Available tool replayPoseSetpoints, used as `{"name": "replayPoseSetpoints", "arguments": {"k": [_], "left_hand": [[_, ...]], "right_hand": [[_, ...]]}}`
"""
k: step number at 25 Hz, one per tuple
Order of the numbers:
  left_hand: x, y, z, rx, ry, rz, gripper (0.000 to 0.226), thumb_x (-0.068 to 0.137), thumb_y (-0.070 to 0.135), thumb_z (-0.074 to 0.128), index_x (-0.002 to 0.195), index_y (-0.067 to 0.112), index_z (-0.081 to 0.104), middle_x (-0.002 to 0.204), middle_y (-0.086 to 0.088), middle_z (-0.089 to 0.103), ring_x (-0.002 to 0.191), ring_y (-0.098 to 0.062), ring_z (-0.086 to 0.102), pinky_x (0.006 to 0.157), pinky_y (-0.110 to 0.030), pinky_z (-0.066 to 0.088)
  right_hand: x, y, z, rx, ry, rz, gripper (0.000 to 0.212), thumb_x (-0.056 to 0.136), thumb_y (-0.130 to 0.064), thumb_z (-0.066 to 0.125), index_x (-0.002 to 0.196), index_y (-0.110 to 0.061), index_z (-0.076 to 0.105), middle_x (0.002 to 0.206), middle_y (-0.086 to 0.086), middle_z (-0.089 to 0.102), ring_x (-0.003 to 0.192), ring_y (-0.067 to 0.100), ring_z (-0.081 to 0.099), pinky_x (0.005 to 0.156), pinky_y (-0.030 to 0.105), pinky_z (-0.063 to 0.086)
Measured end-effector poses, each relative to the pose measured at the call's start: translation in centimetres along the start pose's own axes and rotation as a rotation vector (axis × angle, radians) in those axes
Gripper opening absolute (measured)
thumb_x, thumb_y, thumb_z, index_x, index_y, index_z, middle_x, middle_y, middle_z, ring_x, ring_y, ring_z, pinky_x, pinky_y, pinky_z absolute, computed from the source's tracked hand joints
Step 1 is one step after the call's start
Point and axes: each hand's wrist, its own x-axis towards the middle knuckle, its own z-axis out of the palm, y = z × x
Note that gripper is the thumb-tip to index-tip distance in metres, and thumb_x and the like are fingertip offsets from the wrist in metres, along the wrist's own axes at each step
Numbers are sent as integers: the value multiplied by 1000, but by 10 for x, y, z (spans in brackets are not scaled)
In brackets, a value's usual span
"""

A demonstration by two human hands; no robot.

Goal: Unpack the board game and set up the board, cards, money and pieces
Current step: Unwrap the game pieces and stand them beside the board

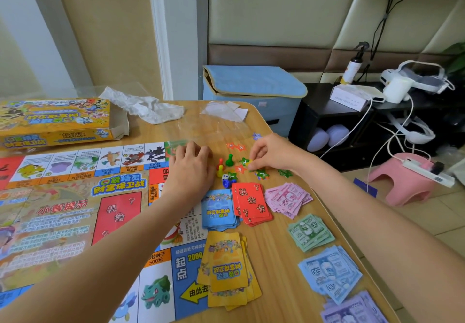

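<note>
Wooden surface carrying a board game mostly laid out. Board unfolded beneath and left of the left hand, which rests palm down on the board's far right corner, fingers loosely curled, gripping nothing visible. Right hand just right of it, fingertips pinching a small yellow token. Between the two hands: upright pawns, a die, and green and red star tokens scattered flat. Nearer than the hands, toward the body: blue cards, red cards and yellow cards in loose stacks, long axes running toward the body. Right of those, money in fanned piles by colour. Box lying open far left of the hands. Likely step: sorting tokens, closest to the right hand; pawns about equally near both.
</note>
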Motion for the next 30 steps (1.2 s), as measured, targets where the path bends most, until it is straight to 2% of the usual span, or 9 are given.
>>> {"name": "replayPoseSetpoints", "arguments": {"k": [3, 7, 12, 17, 20, 23, 25, 27, 30], "left_hand": [[1, -1, 0, -4, 5, -3, 35, 97, 35, 35, 119, 13, 49, 119, -8, 46, 110, -27, 39, 92, -35, 30], [0, 0, 1, 0, 4, -1, 35, 97, 37, 35, 120, 14, 50, 120, -8, 45, 111, -27, 39, 92, -35, 30], [0, -1, 1, -3, 1, -2, 36, 97, 38, 34, 120, 15, 49, 120, -7, 45, 112, -27, 39, 92, -35, 30], [1, -1, 2, 8, 0, 1, 35, 97, 38, 34, 120, 16, 48, 120, -6, 45, 112, -26, 39, 93, -34, 29], [1, -1, 2, -5, 7, 3, 35, 97, 37, 35, 120, 15, 49, 120, -7, 45, 112, -27, 39, 92, -35, 30], [1, -1, 1, -4, -1, 2, 35, 97, 37, 34, 120, 15, 49, 120, -7, 45, 112, -26, 39, 93, -35, 30], [1, -1, 1, 2, -5, 3, 35, 97, 37, 34, 120, 15, 48, 121, -7, 44, 112, -26, 38, 93, -35, 29], [1, -2, 1, -3, -2, 2, 35, 97, 37, 35, 120, 15, 49, 120, -7, 45, 112, -26, 38, 93, -35, 29], [0, -2, 1, -14, 6, 3, 34, 97, 37, 36, 119, 15, 50, 120, -8, 46, 111, -27, 39, 93, -36, 30]], "right_hand": [[3, 5, -5, 133, 3, 27, 12, 77, -10, 75, 69, -15, 68, 67, -2, 63, 62, 9, 52, 59, 20, 44], [4, 11, -19, 359, 88, 60, 2, 81, -3, 69, 80, -4, 67, 67, 4, 63, 58, 9, 55, 49, 14, 43], [10, 23, -32, 502, 246, 198, 10, 84, -2, 64, 93, 3, 64, 70, 8, 63, 55, 9, 52, 51, 18, 39], [13, 32, -25, 501, 238, 232, 8, 87, -4, 62, 93, 2, 62, 73, 10, 65, 54, 9, 52, 50, 18, 39], [14, 35, -24, 381, 237, 212, 4, 87, -9, 63, 85, -5, 64, 72, 7, 66, 55, 10, 53, 52, 18, 41], [15, 36, -23, 88, 297, 178, 13, 85, -18, 67, 75, -11, 63, 65, 0, 62, 56, 9, 53, 54, 19, 45], [11, 33, -25, -44, 338, 103, 13, 82, -21, 71, 75, -12, 67, 66, -4, 61, 65, 10, 57, 66, 25, 50], [0, 27, -24, -81, 181, -23, 11, 77, -24, 76, 79, -14, 71, 71, -9, 62, 70, 1, 58, 70, 20, 47], [-15, 20, -16, -149, -78, -138, 12, 74, -23, 78, 82, -19, 70, 69, -15, 58, 53, -12, 50, 52, 6, 37]]}}
